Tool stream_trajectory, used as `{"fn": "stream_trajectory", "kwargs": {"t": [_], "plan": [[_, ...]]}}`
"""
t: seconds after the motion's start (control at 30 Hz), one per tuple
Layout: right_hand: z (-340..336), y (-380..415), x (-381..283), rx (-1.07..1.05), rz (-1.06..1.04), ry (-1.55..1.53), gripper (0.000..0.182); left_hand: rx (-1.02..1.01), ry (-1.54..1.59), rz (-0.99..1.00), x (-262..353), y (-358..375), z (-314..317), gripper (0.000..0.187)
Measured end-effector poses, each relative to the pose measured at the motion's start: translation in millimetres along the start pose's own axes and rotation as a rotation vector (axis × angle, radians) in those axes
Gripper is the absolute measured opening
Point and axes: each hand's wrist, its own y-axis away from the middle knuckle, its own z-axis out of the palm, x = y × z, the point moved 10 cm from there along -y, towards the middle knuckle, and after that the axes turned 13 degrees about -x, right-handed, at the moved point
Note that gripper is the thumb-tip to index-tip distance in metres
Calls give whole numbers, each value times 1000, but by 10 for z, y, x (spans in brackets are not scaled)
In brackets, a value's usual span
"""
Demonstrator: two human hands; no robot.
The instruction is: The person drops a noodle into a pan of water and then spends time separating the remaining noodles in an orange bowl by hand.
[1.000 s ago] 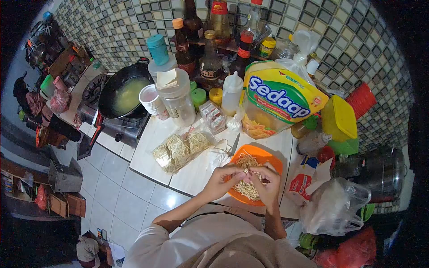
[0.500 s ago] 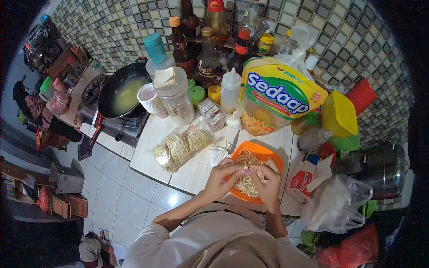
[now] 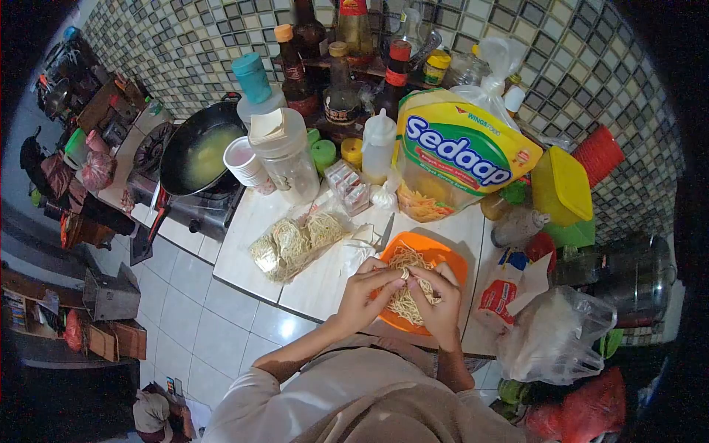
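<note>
An orange bowl [image 3: 442, 258] sits near the front edge of the white counter [image 3: 325, 277], filled with pale yellow noodles [image 3: 406, 300]. My left hand [image 3: 369, 292] and my right hand [image 3: 439, 299] meet over the bowl, both pinching a small clump of the noodles between the fingertips. A clear bag of dried noodle blocks [image 3: 295, 240] lies to the left of the bowl. A knife [image 3: 385, 235] rests just behind the bowl.
A big yellow Sedaap bag [image 3: 454, 159] stands behind the bowl. A black wok of broth [image 3: 199, 155] sits on the stove at left. Sauce bottles [image 3: 340, 81], stacked cups [image 3: 247, 166], a clear jar [image 3: 292, 162], a yellow-lidded box [image 3: 561, 188] and a plastic bag [image 3: 554, 336] crowd the counter.
Both hands have stayed over the bowl, fingers working the noodle clump slightly. The view has shifted down a little.
</note>
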Motion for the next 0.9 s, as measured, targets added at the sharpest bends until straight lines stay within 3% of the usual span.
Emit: {"fn": "stream_trajectory", "kwargs": {"t": [0.3, 0.9], "plan": [[56, -12, 47, -82, 41, -153, 30, -10, -25, 26, -12, 9, 14, 16], [-40, 96, 46, 114, -15, 22, 16, 59, 6, -95, -150, 57, 3, 16]]}}
